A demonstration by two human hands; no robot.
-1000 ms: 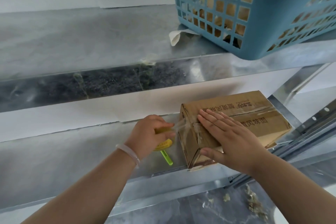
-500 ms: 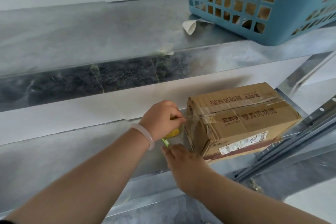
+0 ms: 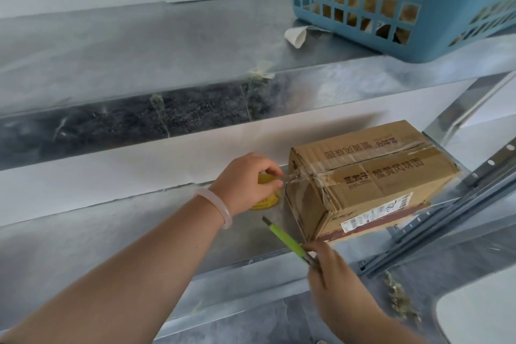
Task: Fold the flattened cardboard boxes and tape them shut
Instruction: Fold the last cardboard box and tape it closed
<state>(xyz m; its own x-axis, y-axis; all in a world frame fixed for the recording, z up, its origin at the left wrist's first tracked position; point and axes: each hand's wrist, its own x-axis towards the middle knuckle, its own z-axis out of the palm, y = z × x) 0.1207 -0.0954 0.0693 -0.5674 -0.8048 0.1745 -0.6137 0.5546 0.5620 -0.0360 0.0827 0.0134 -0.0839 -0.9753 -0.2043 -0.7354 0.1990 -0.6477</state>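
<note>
A folded brown cardboard box with printed characters sits on the lower metal shelf, clear tape running along its top seam and down its left end. My left hand grips a yellow tape roll just left of the box, and a stretched strip of clear tape runs from the roll to the box's corner. My right hand holds a green utility knife by its rear end, below the box's front left corner. The blade tip points up and left toward the tape roll.
A blue plastic basket holding brown items stands on the upper shelf at the back right, a curled white paper scrap beside it. Grey slotted shelf rails run diagonally at the right. A white rounded object sits at the bottom right.
My right hand left the box top, dropped to the shelf and picked up the green knife. My left hand kept holding the tape roll, with the strip pulled taut.
</note>
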